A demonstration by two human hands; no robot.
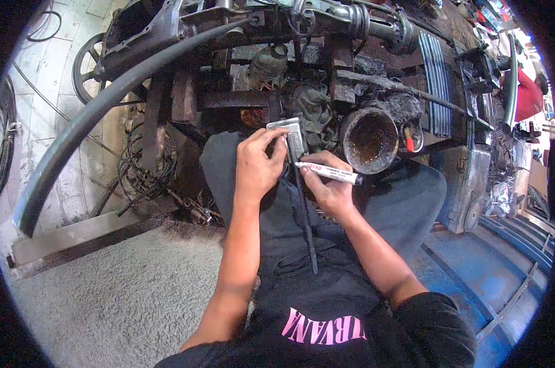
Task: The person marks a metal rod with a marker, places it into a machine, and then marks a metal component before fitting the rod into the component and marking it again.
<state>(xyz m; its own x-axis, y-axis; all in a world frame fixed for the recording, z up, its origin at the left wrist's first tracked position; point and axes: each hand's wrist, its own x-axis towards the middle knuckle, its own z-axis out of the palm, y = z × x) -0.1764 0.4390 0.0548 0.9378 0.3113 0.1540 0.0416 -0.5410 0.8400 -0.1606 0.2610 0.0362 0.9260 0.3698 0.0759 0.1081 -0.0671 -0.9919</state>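
Note:
My right hand [331, 184] is wrapped round a white marker pen [326, 171] with red and dark lettering and a black end. The pen's tip points left, close to the lower edge of a small flat metal plate [295, 142] with a pale rim and a grey, ribbed-looking middle. My left hand [260, 161] pinches the left side of this plate between thumb and fingers. A long dark rod [308, 227] runs down from beneath the plate over my lap toward my shirt. Part of the plate is hidden by my fingers.
Ahead stands a greasy workbench with a large metal machine [210, 24]. A round pot [371, 140] with brownish contents sits right of my hands, beside a small red-handled tool [409, 140]. Several metal rods [436, 83] lie farther right. A thick hose [99, 113] arcs across the left.

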